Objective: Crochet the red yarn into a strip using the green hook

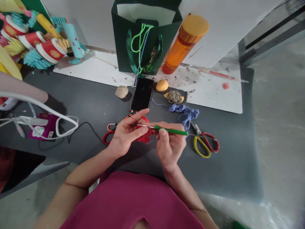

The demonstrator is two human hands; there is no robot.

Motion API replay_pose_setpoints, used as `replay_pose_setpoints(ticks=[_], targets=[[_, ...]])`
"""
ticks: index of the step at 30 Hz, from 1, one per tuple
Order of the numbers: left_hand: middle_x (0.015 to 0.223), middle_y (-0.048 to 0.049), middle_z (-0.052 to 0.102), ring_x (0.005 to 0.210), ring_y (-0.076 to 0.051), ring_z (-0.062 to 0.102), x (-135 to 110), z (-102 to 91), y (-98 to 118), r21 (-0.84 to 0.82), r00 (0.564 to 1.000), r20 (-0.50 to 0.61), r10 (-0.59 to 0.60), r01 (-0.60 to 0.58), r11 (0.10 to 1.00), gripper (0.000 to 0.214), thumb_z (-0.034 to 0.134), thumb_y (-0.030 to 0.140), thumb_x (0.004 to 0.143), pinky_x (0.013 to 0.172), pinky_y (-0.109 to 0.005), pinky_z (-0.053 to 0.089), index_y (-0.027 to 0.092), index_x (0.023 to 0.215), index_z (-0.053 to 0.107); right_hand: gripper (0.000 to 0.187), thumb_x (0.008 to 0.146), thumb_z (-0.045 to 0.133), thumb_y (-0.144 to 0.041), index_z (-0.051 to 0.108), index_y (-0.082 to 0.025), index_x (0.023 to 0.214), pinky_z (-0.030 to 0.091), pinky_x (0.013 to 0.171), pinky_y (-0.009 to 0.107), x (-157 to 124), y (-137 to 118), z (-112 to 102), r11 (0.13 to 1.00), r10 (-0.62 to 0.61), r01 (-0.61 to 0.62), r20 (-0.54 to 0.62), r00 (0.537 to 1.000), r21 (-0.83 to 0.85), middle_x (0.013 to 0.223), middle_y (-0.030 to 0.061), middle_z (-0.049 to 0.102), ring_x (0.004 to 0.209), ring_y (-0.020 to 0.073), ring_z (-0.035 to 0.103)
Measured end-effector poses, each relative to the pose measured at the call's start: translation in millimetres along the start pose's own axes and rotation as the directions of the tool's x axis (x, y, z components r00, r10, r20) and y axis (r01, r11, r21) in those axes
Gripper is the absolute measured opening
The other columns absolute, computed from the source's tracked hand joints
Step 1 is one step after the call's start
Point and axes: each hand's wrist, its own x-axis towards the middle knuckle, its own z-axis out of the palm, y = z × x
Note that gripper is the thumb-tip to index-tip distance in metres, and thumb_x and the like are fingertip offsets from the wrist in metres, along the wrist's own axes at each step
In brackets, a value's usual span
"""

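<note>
My right hand (170,144) grips a green-handled crochet hook (171,130), its thin metal tip pointing left toward my other hand. Red crochet work (144,137) is pinched in my left hand (126,132), partly hidden behind the fingers. The hook's tip lies at the left fingertips; whether yarn is looped on it is too small to tell. Just beyond the hands is a black phone (142,94) with a beaded strap (111,126) near its lower end. To the right lies a curly blue-violet crochet strip (184,112), beside scissors (205,144) with one yellow and one red handle.
A dark green paper bag (122,47) with green cord over it and an orange bottle (182,47) stand at the back. Small yarn balls, beige (121,92) and yellow (162,85), flank the phone, near a grey crochet flower (174,97). Cables and a purple box (45,125) occupy the left.
</note>
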Motion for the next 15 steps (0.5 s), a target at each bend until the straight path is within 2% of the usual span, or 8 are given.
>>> replay_pose_setpoints(ticks=[3, 5, 9, 12, 15], targets=[[0.08, 0.0055, 0.074, 0.071, -0.006, 0.066, 1, 0.8, 0, -0.05, 1.0, -0.011, -0.008, 0.007, 0.999, 0.053, 0.096, 0.023, 0.075, 0.07, -0.017, 0.056, 0.034, 0.125, 0.082, 0.023, 0.098, 0.071, -0.016, 0.074, -0.03, 0.116, 0.066, 0.071, 0.037, 6, -4, 0, 0.953, -0.259, 0.277, 0.145, 0.955, -0.122, 0.103, 0.0034, 0.087, 0.086, 0.021, 0.083], [0.073, 0.007, 0.071, 0.067, -0.004, 0.064, 2, 1.6, 0, -0.1, 0.999, -0.001, -0.034, 0.033, 0.994, 0.054, 0.097, 0.022, 0.074, 0.068, -0.015, 0.055, 0.034, 0.124, 0.082, 0.028, 0.095, 0.073, -0.013, 0.076, -0.03, 0.117, 0.066, 0.071, 0.037, 7, -4, 0, 0.934, -0.302, 0.322, 0.141, 0.943, -0.152, 0.108, 0.0038, 0.087, 0.088, 0.0207, 0.083], [0.075, 0.0065, 0.072, 0.069, -0.005, 0.066, 2, 1.9, 3, -0.135, 0.996, 0.02, -0.092, 0.094, 0.986, 0.056, 0.098, 0.021, 0.072, 0.071, -0.016, 0.056, 0.033, 0.124, 0.082, 0.015, 0.097, 0.073, -0.02, 0.076, -0.03, 0.108, 0.067, 0.077, 0.038, 1, 0, 4, 0.997, -0.08, 0.081, 0.009, 0.997, -0.013, 0.097, 0.0006, 0.087, 0.085, 0.0202, 0.083], [0.078, 0.0063, 0.074, 0.072, -0.005, 0.068, 1, 0.5, 4, -0.136, 0.993, 0.019, -0.119, 0.121, 0.983, 0.058, 0.098, 0.021, 0.071, 0.076, -0.017, 0.058, 0.033, 0.125, 0.082, 0.005, 0.098, 0.073, -0.027, 0.076, -0.029, 0.101, 0.067, 0.08, 0.038, -5, 4, 5, 0.996, 0.055, -0.051, -0.043, 0.998, 0.078, 0.092, -0.001, 0.085, 0.085, 0.0197, 0.083], [0.078, 0.0076, 0.071, 0.073, -0.005, 0.066, 1, -1.5, 3, -0.132, 0.993, 0.026, -0.114, 0.117, 0.984, 0.058, 0.098, 0.022, 0.071, 0.085, -0.021, 0.06, 0.033, 0.125, 0.081, 0.006, 0.1, 0.071, -0.033, 0.074, -0.028, 0.101, 0.065, 0.071, 0.034, -8, 4, 3, 0.986, 0.16, -0.155, -0.069, 0.985, 0.067, 0.089, -0.001, 0.082, 0.078, 0.0177, 0.081]])
